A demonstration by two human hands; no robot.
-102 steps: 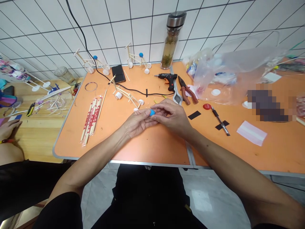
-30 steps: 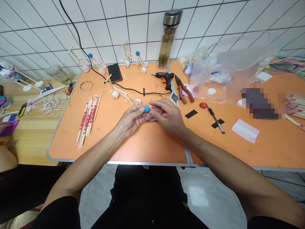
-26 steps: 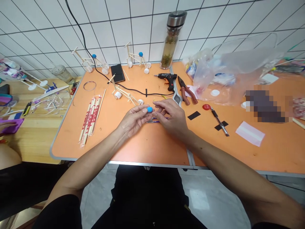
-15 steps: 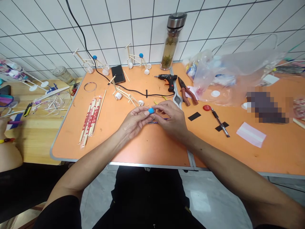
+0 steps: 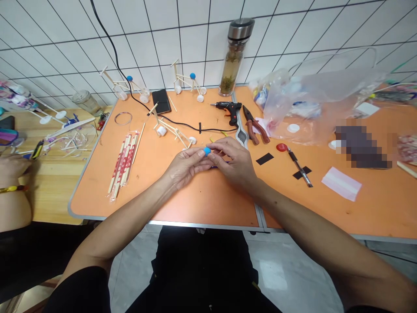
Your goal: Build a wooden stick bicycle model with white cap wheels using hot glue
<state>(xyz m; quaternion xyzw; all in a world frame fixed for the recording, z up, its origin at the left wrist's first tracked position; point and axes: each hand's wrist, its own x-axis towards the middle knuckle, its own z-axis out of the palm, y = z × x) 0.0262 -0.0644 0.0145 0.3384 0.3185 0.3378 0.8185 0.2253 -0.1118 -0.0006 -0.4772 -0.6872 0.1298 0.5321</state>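
Observation:
A small, smooth blue lump [image 5: 207, 151], like modelling clay, is pinched between my two hands above the orange table. My left hand [image 5: 186, 166] holds its left side between thumb and fingers. From the right, the thumb and bent fingers of my right hand [image 5: 235, 161] press on it. Beneath the hands lies a dark bluish tool [image 5: 216, 167], mostly covered. Just beyond the fingers rests a bicycle model [image 5: 172, 131] of thin sticks with white wheels. Two more stick bicycles, one at the back left [image 5: 125, 84] and one at the back middle [image 5: 189, 81], carry blue lumps on top.
Packaged chopsticks [image 5: 123, 165] lie at left. A glue gun [image 5: 230, 108] with a black cord, pliers [image 5: 254, 125] and a glass bottle [image 5: 232, 61] stand behind. At right are a pen [image 5: 299, 167] and plastic bag [image 5: 312, 104]. A co-worker's hand [image 5: 14, 167] rests far left.
My fingers have shifted slightly around the blue lump, and it looks rounder. My left fingers now cover more of the tool below. The co-worker's hand has moved further in over the left table.

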